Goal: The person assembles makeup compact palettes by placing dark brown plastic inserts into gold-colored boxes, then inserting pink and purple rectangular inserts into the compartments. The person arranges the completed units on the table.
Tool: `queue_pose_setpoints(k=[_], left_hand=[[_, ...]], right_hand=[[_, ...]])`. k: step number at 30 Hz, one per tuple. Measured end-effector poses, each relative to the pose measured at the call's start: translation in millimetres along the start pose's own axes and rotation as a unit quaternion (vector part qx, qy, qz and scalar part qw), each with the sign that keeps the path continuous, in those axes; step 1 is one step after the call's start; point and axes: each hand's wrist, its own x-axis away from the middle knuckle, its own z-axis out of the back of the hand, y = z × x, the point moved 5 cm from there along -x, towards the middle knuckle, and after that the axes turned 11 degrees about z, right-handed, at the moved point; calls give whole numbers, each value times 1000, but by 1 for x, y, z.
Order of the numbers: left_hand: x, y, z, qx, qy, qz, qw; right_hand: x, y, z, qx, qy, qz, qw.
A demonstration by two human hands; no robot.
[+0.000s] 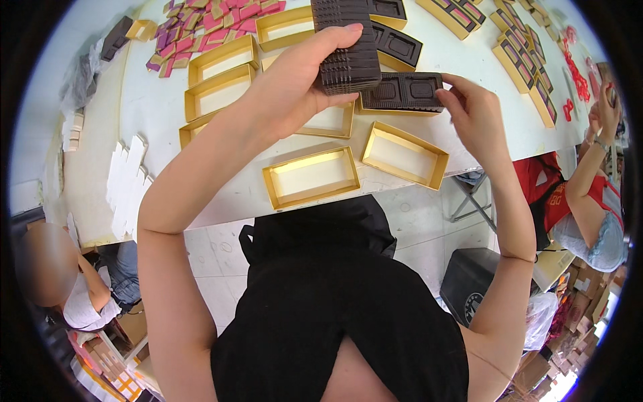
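Observation:
My left hand [295,94] grips a tall nested stack of dark brown plastic trays [347,47], with the thumb across its top. At the stack's lower right, my right hand [474,114] pinches the right end of a single brown tray [410,90] between thumb and fingers. This tray lies over a gold-rimmed box [395,112] and hides most of it. Nearest me on the table are two open gold boxes with white bottoms, a left one [311,179] and a tilted right one [405,155]. Behind the stack, another brown tray [396,45] sits in a gold box.
More open gold boxes [218,92] stand left on the white table [402,201]. Beyond them lies a heap of pink, purple and gold pieces [207,23]. White strips [127,181] lie far left; filled boxes [522,60] and red ribbon [577,74] lie right. Two people are at the sides.

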Motion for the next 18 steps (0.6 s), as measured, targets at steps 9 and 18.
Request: queue_pose_setpoints(k=[9, 18], left_hand=[[3, 1, -9, 13, 23, -17, 999], [1, -2, -18, 5, -10, -3, 1000]], right_hand=[[-12, 4, -13, -152, -12, -119, 981], [-25, 14, -19, 35, 46, 91, 994]])
